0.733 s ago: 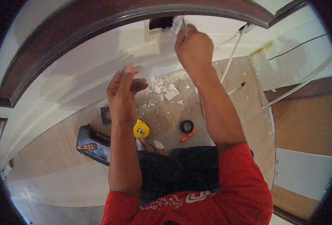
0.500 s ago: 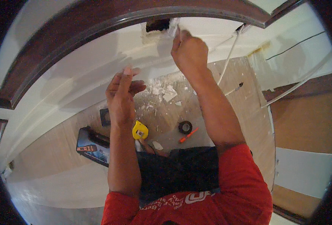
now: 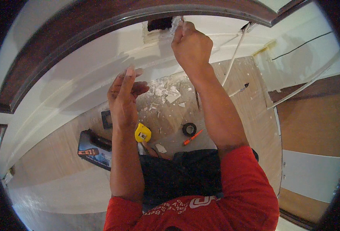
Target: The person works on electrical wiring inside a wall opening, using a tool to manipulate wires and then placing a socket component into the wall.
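My right hand (image 3: 193, 44) is closed in a fist against the wall, just right of a rectangular dark hole (image 3: 159, 24) with ragged whitish edges. A thin tip shows above its fingers, but I cannot make out what it belongs to. My left hand (image 3: 124, 90) hovers in front of the wall, lower and to the left, its fingers loosely bent and apart with nothing visible in them. White broken plaster pieces (image 3: 172, 94) and crumbs lie on the floor between the hands.
On the floor lie a yellow tape measure (image 3: 143, 133), black tape roll (image 3: 189, 129), orange screwdriver-like tool (image 3: 193, 138), dark thin strip (image 3: 197, 100) and printed box (image 3: 95, 150). A white cable (image 3: 234, 56) hangs from the wall at right. A dark wooden edge (image 3: 112, 25) overhangs the wall.
My right hand has shifted slightly up and left, closer to the hole's right edge. More of the dark strip shows beside my right forearm. My left hand has barely moved.
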The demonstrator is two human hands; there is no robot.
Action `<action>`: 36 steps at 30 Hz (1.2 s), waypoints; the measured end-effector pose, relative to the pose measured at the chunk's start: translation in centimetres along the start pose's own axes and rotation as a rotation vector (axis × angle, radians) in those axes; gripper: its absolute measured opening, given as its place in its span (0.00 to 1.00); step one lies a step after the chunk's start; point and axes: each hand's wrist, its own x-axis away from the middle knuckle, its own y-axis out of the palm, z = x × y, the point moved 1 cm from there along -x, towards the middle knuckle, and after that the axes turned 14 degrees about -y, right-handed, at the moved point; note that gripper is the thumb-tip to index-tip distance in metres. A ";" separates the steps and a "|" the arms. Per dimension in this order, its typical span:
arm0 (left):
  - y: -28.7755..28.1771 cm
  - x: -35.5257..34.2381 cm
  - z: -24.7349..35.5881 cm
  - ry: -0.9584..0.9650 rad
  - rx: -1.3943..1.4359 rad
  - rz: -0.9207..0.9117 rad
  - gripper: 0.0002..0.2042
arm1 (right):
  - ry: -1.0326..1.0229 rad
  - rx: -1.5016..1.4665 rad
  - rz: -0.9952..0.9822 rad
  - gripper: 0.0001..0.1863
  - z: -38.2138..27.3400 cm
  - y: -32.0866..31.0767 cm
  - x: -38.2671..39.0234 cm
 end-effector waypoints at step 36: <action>1.4 0.5 -0.1 -0.034 0.007 0.051 0.16 | 0.002 -0.075 0.006 0.11 -0.1 0.4 0.8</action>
